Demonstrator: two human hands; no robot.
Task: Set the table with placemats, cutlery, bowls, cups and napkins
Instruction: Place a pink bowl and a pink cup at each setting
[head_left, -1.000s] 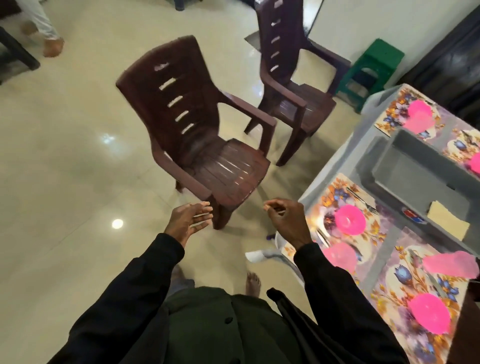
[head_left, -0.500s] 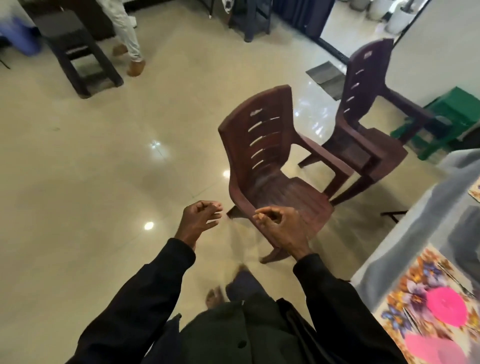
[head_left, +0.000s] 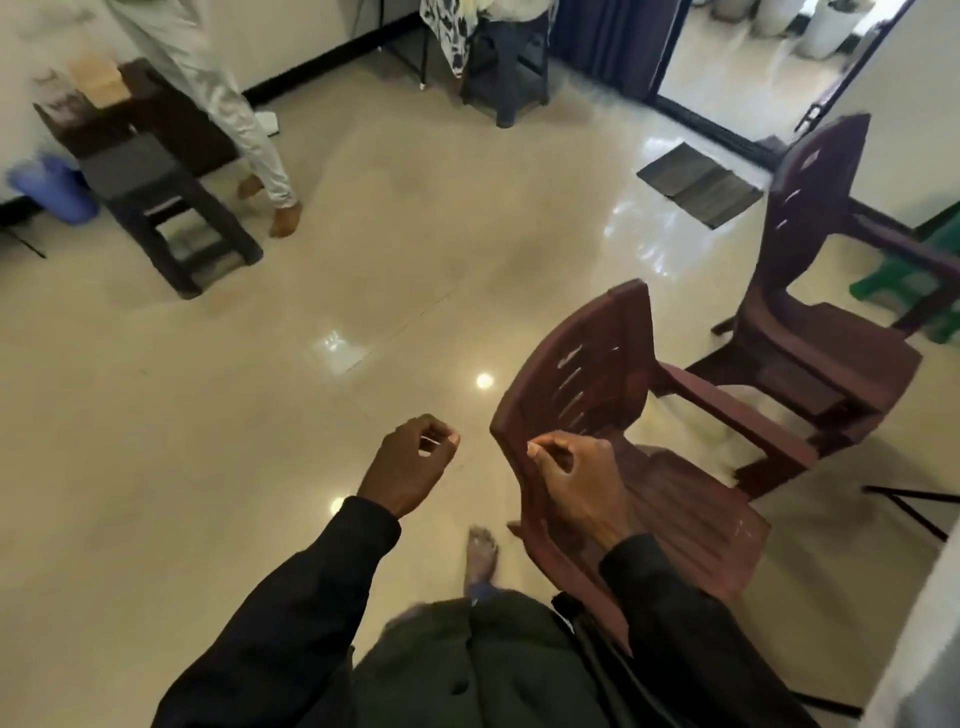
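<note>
Curling loosely, the left hand and right hand pinch nothing visible. Beyond the right: a slatted, glossy plastic chair, blurred

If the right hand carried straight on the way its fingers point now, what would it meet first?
Probably the backrest of the nearest brown plastic chair: the right hand overlaps its edge in view, fingers curled and pointing up-left. Depth is unclear, so it may pass above it.

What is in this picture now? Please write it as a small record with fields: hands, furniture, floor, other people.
left hand: raised, fingers curled, no object seen in its grip
right hand: raised before the near brown plastic chair, fingers curled, nothing visibly held
second brown chair: behind the first
dark stool: far left
floor: glossy beige tiles
other person: legs in pale trousers, far left
</note>
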